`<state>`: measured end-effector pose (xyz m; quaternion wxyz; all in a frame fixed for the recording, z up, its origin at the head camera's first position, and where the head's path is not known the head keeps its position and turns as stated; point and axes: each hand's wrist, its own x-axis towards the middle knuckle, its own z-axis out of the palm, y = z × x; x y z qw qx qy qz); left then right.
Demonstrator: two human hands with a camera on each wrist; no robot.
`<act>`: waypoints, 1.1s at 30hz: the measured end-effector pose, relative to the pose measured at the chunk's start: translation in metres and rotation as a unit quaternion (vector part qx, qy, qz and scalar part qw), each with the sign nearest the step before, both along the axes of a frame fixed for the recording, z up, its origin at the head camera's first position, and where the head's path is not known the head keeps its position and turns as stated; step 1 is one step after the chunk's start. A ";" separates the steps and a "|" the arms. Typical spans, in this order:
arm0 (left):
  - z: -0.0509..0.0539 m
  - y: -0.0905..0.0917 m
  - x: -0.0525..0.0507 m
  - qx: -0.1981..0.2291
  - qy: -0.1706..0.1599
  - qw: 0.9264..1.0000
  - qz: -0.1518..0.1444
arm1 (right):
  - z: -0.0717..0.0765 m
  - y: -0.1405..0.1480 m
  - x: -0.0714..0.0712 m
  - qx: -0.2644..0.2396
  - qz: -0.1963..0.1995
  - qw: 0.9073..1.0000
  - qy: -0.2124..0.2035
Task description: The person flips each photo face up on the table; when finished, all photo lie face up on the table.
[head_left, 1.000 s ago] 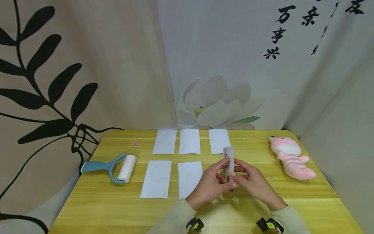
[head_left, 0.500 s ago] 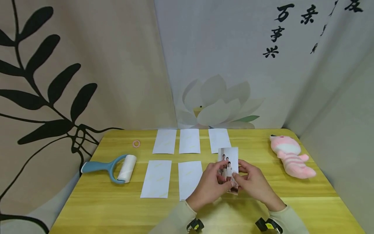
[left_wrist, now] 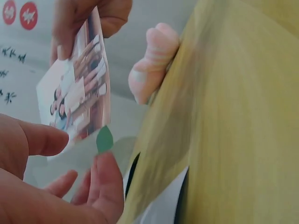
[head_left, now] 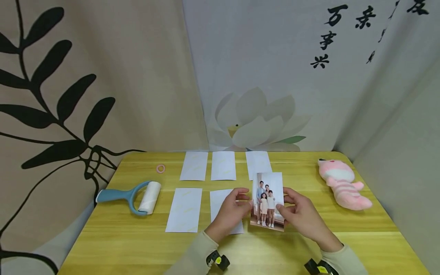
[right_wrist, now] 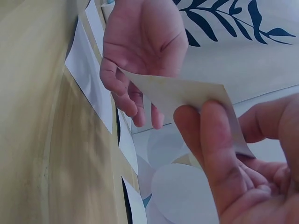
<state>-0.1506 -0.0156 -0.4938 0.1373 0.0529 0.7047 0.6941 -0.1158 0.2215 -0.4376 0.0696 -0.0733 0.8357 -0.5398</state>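
A photo print (head_left: 266, 200) of several people standing together is held upright above the table. My right hand (head_left: 304, 215) pinches its right edge, thumb on the picture side; in the right wrist view its fingers (right_wrist: 217, 140) lie against the pale back. At the other edge, my left hand (head_left: 231, 212) has its fingers parted and does not grip the print. The left wrist view shows the left thumb (left_wrist: 49, 140) overlapping the print's edge, with the other fingers apart from it; whether the thumb touches cannot be told.
White sheets lie in two rows on the wooden table (head_left: 137, 244), among them a front-left sheet (head_left: 184, 210) and a back-middle sheet (head_left: 223, 166). A blue-handled lint roller (head_left: 127, 198) and a small pink ring (head_left: 160, 169) are left. A pink plush toy (head_left: 343, 185) lies right.
The photo has turned from nearly edge-on to face the head camera. Both hands were on it; the left hand has since drawn away to the left and loosened its fingers.
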 end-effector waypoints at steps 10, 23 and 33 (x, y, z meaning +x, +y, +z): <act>-0.003 -0.004 -0.001 0.061 -0.062 0.996 -0.013 | -0.004 0.001 -0.001 -0.002 -0.002 1.000 -0.010; -0.006 -0.003 -0.003 0.061 -0.077 0.995 0.001 | -0.019 0.008 -0.009 -0.006 -0.056 0.998 -0.007; -0.007 0.000 -0.004 0.051 -0.077 0.996 -0.021 | -0.034 0.016 -0.020 0.032 -0.058 0.998 -0.015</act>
